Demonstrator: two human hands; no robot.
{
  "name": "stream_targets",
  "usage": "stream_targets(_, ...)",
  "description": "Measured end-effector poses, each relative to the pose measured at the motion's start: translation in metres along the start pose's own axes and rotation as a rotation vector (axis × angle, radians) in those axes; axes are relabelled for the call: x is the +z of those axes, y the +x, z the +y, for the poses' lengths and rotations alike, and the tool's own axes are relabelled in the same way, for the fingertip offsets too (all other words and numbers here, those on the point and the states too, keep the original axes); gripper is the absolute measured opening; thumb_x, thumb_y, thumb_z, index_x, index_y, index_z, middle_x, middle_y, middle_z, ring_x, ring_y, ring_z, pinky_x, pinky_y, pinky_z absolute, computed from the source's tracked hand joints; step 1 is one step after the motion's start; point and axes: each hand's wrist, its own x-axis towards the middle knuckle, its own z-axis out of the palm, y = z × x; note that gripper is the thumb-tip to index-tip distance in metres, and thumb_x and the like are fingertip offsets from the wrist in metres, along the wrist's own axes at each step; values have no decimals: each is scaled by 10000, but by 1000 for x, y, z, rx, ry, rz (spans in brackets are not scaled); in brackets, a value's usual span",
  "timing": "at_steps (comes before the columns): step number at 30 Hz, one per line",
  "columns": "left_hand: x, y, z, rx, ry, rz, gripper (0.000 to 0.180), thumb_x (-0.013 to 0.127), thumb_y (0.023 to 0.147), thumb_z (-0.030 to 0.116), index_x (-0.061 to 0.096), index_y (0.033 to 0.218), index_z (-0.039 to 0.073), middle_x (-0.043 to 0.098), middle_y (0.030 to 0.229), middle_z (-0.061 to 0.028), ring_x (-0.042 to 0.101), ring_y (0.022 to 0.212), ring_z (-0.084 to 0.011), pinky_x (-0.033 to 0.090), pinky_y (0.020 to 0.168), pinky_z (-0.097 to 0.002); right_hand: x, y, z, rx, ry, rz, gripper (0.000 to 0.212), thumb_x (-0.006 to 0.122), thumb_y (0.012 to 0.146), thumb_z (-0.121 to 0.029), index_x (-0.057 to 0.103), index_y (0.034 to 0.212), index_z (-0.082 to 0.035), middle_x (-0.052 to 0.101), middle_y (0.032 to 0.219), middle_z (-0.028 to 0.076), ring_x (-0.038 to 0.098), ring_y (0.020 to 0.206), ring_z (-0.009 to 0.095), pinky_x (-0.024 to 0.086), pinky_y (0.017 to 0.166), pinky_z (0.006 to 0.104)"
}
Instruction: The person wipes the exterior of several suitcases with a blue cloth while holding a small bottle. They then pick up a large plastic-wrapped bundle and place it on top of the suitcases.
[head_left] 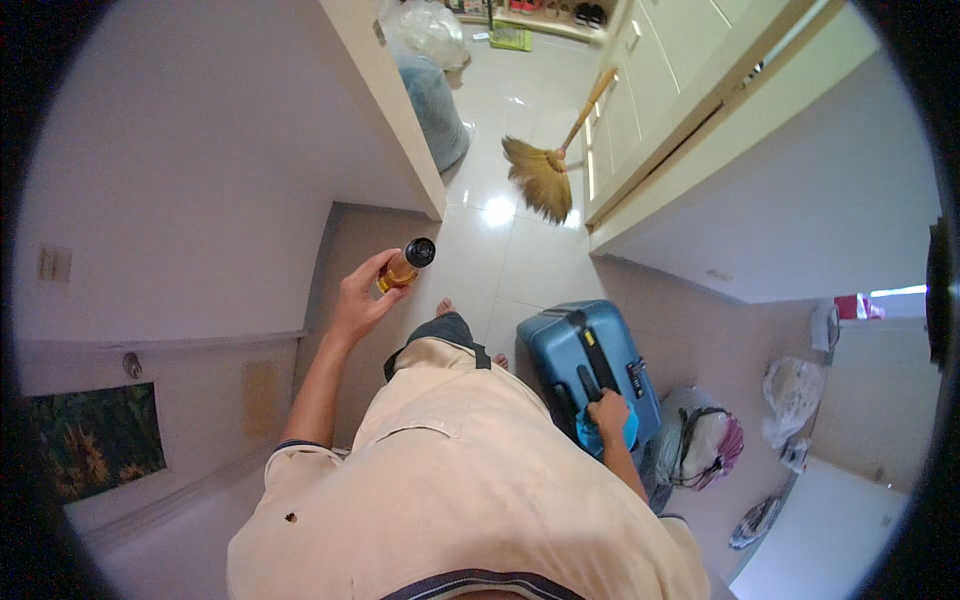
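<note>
In my left hand (362,300) is a small bottle (400,270) with a black cap and amber-brown contents, tilted so that its cap points up and away from me. The fingers are closed around its side. My right hand (607,410) is closed on a bright blue cloth (627,432) beside a blue hard-shell suitcase (570,335). It lies close to the suitcase's dark handle (588,381); whether it touches the handle I cannot tell. The suitcase stands on the floor to my right.
A straw broom (545,175) leans by the open white door (665,60) ahead. Stuffed plastic bags (430,110) stand left of the doorway. Right of the suitcase sits a tied bundle (705,440), with a clear plastic bag (793,395) farther right. Shoes (590,14) line a far shelf.
</note>
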Motion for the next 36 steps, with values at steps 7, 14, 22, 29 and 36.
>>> stream_targets(7, 17, 26, -15, -129, -112, 34, 567, 811, 753, 172, 596, 1273, 101, 671, 1173, -126, 645, 1089, -244, 494, 958, -365, -32, 33, -33, -73, -23, -101, 441, 679, 631, -269, 723, 1046, -125, 713, 1000, 158, 675, 950, 353, 528, 830, 447)
stream_targets(14, 22, 121, -52, -127, -192, -62, 573, 811, 740, 152, 598, 1269, 88, 669, 1177, -138, 652, 1072, -249, 501, 949, -362, -161, 166, -162, -105, 60, 51, 387, 707, 627, -300, 745, 978, -141, 705, 990, 184, 675, 936, 351, 525, 812, 448)
stream_targets(22, -6, 288, -74, -149, -235, -130, 574, 842, 718, 157, 599, 1229, 58, 682, 1108, -118, 650, 1039, -216, 505, 917, -356, -343, 303, -357, -207, 122, 223, 430, 729, 618, -321, 745, 981, -91, 707, 907, 208, 684, 886, 361, 534, 798, 428)
stream_targets(29, 14, 443, -62, -63, -291, -123, 567, 819, 728, 118, 587, 1238, 28, 666, 1135, -122, 637, 1047, -213, 492, 931, -359, -446, 407, -431, -306, 458, 325, 451, 734, 607, -309, 731, 973, -47, 699, 885, 221, 674, 850, 381, 525, 771, 416)
stream_targets(36, 46, 566, -50, 41, -337, 133, 545, 812, 702, 58, 611, 1208, 27, 674, 1100, -118, 644, 983, -205, 491, 894, -316, -516, 575, -554, -451, 1117, 144, 264, 729, 643, -115, 682, 847, 47, 671, 756, 120, 637, 693, 209, 490, 643, 348)
